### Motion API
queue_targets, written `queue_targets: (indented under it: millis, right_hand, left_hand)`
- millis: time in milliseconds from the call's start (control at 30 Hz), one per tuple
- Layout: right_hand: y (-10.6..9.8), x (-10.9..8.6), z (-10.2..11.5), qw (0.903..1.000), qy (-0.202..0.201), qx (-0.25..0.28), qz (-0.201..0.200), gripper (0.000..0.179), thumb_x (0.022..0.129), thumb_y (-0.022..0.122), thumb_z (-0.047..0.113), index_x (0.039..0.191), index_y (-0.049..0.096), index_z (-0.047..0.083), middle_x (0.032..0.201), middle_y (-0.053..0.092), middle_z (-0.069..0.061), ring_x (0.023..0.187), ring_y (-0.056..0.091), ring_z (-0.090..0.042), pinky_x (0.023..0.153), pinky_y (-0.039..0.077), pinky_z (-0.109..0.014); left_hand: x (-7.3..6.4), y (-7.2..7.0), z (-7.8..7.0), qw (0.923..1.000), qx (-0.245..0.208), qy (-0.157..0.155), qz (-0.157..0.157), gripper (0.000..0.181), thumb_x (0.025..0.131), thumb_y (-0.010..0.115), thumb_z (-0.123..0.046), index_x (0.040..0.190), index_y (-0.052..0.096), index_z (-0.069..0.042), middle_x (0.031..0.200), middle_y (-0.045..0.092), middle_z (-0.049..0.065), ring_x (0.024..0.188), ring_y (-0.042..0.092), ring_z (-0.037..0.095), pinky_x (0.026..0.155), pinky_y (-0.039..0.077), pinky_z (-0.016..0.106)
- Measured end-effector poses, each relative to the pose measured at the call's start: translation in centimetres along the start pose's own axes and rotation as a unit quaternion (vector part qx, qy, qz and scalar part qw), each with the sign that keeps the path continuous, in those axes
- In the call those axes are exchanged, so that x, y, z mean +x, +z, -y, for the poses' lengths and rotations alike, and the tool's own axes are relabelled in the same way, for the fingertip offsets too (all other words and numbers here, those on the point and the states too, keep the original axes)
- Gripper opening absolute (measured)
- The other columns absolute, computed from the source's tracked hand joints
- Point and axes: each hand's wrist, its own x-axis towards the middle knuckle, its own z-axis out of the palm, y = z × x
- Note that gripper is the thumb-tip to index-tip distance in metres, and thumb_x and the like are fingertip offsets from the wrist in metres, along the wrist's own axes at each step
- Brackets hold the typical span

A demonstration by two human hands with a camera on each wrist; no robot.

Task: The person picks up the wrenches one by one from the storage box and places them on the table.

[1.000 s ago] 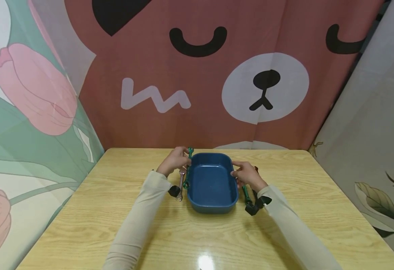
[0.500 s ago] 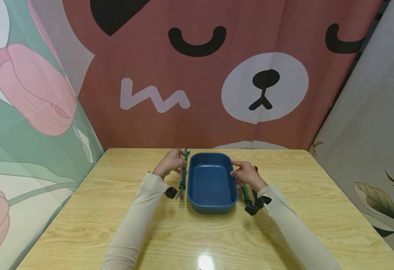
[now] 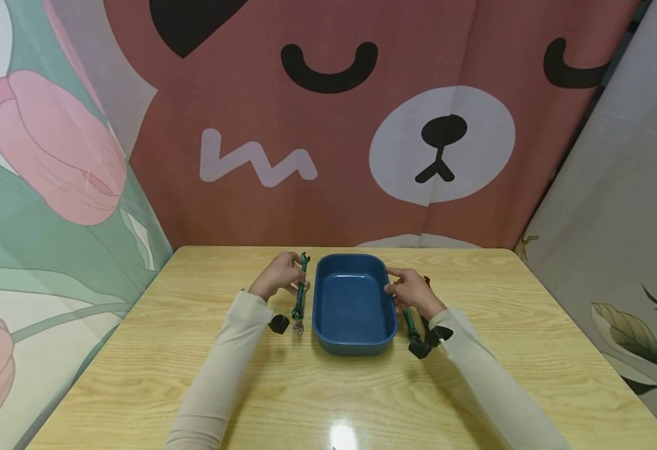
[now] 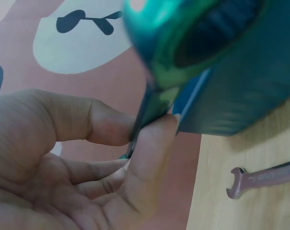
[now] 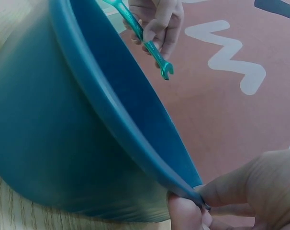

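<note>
In the head view, my left hand (image 3: 277,275) pinches a green combination wrench (image 3: 301,297) by its shaft, left of the blue bin (image 3: 356,303). The wrench's ring end (image 4: 159,43) fills the top of the left wrist view; its open jaw end (image 5: 167,71) points outward in the right wrist view. Below it on the table lies a silver wrench (image 3: 297,327), partly covered in the head view. My right hand (image 3: 414,292) grips the bin's right rim between thumb and fingers. Nothing lies inside the bin.
Right of the bin, partly hidden by my right hand and wrist camera, lies a green tool (image 3: 410,322) beside a dark one with a reddish end (image 3: 427,280). The wooden table (image 3: 351,400) ends at a printed curtain (image 3: 339,206) behind; more curtains hang at both sides.
My left hand has carried the green wrench leftward, away from the bin's left rim, to over the silver wrench. My right hand and the bin have stayed in place.
</note>
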Motion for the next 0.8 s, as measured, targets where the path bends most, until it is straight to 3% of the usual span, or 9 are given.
queue_targets:
  millis: [300,533,800]
  right_hand:
    - [-0.1,0.0,0.0,1.0000,-0.003,0.002,0.002,0.057,0.099,0.058,0.003,0.153,0.039,0.006,0.068,0.058,-0.014,0.047,0.056,-0.018,0.058,0.061,-0.049]
    - [-0.1,0.0,-0.1,1.0000,0.000,0.001,0.007,0.058,0.099,0.058,0.004,0.154,0.037,0.005,0.074,0.060,-0.017,0.048,0.056,-0.018,0.057,0.060,-0.049]
    - [0.0,-0.2,0.1,1.0000,-0.004,-0.003,0.005,0.058,0.100,0.057,0.003,0.154,0.036,0.005,0.070,0.060,-0.015,0.047,0.055,-0.017,0.057,0.060,-0.049]
  left_hand:
    - [-0.1,-0.5,0.9,0.9999,0.007,-0.011,-0.001,0.054,0.089,0.060,0.003,0.138,0.042,0.015,0.099,0.064,0.028,0.078,0.067,0.030,0.061,0.062,0.036]
    - [-0.4,-0.8,1.8,0.9998,0.014,-0.009,-0.009,0.052,0.089,0.058,0.005,0.137,0.043,0.015,0.079,0.056,0.014,0.064,0.056,0.018,0.059,0.062,0.038]
    - [-0.6,-1.1,2.8,0.9998,0.007,-0.019,-0.006,0.050,0.090,0.057,0.006,0.138,0.044,0.013,0.081,0.055,0.013,0.065,0.055,0.019,0.064,0.062,0.044]
